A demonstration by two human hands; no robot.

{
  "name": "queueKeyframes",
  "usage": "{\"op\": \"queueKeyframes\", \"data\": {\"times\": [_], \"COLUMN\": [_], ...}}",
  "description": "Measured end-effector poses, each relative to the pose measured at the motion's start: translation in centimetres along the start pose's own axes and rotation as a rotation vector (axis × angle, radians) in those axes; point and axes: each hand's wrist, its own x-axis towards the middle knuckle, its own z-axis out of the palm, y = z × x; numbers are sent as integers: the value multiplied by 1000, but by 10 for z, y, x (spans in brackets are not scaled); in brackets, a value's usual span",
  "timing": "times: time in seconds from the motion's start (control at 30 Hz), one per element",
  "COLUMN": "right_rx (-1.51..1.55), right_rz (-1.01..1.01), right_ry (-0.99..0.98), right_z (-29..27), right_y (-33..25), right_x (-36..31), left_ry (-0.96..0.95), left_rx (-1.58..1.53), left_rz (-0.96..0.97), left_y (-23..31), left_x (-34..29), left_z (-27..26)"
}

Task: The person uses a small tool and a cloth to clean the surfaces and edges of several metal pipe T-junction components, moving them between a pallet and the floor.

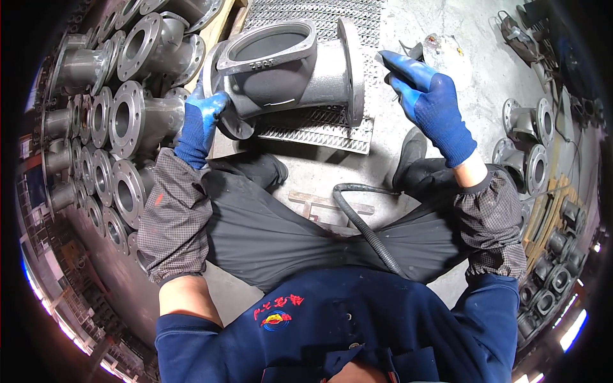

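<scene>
A grey cast-metal valve body [332, 70] with round end flanges and a wide oval opening on top lies tilted in front of me. Its weight appears to rest over a metal grating. My left hand [205, 110], in a blue coated glove, grips the flange at its left end, with some fingers hidden behind the metal. To the right of the casting, my right hand [424, 92] is apart from it, fingers stretched out toward the left and the thumb spread below them. Nothing shows between them. A small dark object [416, 51] lies behind that hand, its kind unclear.
Several flanged castings [131, 121] are stacked along the left; others [527, 121] stand on the right. The metal grating [319, 139] sits on the concrete floor. A ribbed black hose [361, 223] curves between my legs, over a low wooden-topped stand [306, 199].
</scene>
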Motion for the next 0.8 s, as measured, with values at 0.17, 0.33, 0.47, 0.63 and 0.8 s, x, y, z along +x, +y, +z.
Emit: {"op": "queueKeyframes", "data": {"times": [0.17,0.33,0.47,0.63,0.8], "right_rx": [-435,-605,-520,-426,-502], "right_rz": [-254,-223,-230,-163,-132], "right_ry": [36,-31,-36,-102,-177], "right_z": [-7,-9,-15,-25,-29], "right_y": [-7,-22,-16,-20,-29], "right_x": [-4,-1,3,14,24], "left_ry": [30,33,20,2,13], "left_rx": [63,96,64,56,90], "left_rz": [18,49,26,36,64], "left_y": [1,0,2,-6,-1], "left_x": [-1,-1,0,5,3], "left_z": [4,2,5,-3,0]}}
